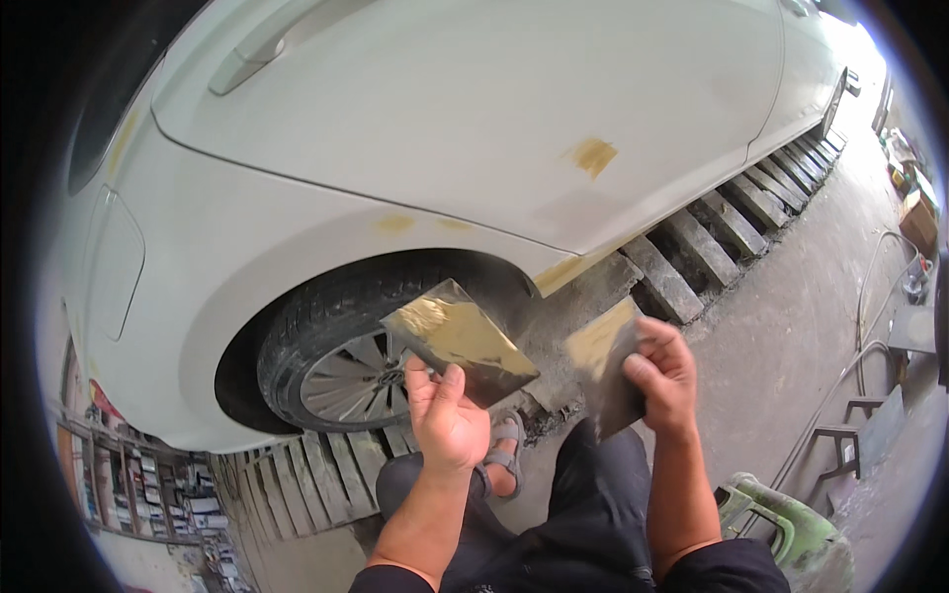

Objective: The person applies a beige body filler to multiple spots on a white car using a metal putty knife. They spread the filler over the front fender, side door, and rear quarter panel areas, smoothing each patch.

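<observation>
My left hand (445, 420) is closed on a thin dark plate (465, 346) with a thick smear of yellow paste on its top. To its right, my right hand (660, 381) grips a second thin flat scraper (603, 346), tilted and slightly blurred, with yellow paste across its upper part. The two tools are apart. Just beyond them stands a white car (445, 109), with yellow patches (593, 156) on its door and above the wheel arch. Its rear wheel (351, 381) is partly hidden behind the left plate.
Concrete slats (672, 277) run under the car along a grey floor (761, 346). At right are a green plastic seat (806, 539), a small stool (860, 440), hoses and a cardboard box (916, 217). Shelving with clutter (158, 494) is at lower left. My legs and a sandalled foot show below.
</observation>
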{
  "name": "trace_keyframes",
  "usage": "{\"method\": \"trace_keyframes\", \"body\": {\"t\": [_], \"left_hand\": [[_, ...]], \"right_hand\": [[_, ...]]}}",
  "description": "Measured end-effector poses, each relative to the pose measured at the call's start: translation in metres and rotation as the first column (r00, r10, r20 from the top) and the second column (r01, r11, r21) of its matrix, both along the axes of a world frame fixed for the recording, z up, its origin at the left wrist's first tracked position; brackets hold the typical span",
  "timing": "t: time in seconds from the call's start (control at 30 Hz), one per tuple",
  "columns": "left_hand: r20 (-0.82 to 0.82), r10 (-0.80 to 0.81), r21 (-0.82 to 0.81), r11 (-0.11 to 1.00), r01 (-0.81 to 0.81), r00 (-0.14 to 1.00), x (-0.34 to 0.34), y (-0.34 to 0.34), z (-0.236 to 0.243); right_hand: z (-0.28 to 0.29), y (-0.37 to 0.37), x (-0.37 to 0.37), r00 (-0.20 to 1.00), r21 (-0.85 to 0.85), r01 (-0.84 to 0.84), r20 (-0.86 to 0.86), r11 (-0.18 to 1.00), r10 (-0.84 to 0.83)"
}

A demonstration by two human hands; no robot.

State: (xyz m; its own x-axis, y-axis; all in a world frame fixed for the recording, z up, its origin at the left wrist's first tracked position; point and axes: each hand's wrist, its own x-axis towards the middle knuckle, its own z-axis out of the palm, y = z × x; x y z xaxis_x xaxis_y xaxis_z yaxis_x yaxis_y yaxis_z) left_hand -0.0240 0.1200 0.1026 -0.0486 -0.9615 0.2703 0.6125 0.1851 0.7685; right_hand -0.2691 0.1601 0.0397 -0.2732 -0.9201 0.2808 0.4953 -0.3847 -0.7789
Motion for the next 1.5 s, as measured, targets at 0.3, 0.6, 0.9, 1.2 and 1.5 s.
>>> {"method": "trace_keyframes", "body": {"t": [0.3, 0.6, 0.9, 1.2, 1.5], "left_hand": [[0.122, 0.180, -0.306, 0.942, -0.135, 0.976, 0.020, 0.030, 0.007], [0.089, -0.079, -0.251, 0.963, 0.099, 0.993, 0.023, 0.002, -0.004], [0.626, -0.117, -0.132, 0.959, 0.252, 0.771, 0.050, -0.006, -0.005], [0.775, -0.269, 0.241, 0.962, 0.126, 0.572, 0.082, -0.023, -0.014], [0.394, -0.449, 0.138, 0.891, 0.432, 0.802, 0.123, -0.029, -0.014]], "right_hand": [[0.024, -0.013, 0.055, 0.893, -0.040, -0.084, -0.446, 0.996, 0.057], [0.036, -0.024, 0.048, 0.845, -0.081, 0.038, -0.530, 0.996, -0.075], [0.055, -0.041, 0.053, 0.790, -0.084, 0.033, -0.608, 0.996, -0.077], [0.098, -0.054, 0.044, 0.707, -0.312, -0.074, -0.686, 0.947, -0.170], [0.100, -0.064, 0.072, 0.477, -0.282, -0.474, -0.879, 0.834, -0.025]]}}
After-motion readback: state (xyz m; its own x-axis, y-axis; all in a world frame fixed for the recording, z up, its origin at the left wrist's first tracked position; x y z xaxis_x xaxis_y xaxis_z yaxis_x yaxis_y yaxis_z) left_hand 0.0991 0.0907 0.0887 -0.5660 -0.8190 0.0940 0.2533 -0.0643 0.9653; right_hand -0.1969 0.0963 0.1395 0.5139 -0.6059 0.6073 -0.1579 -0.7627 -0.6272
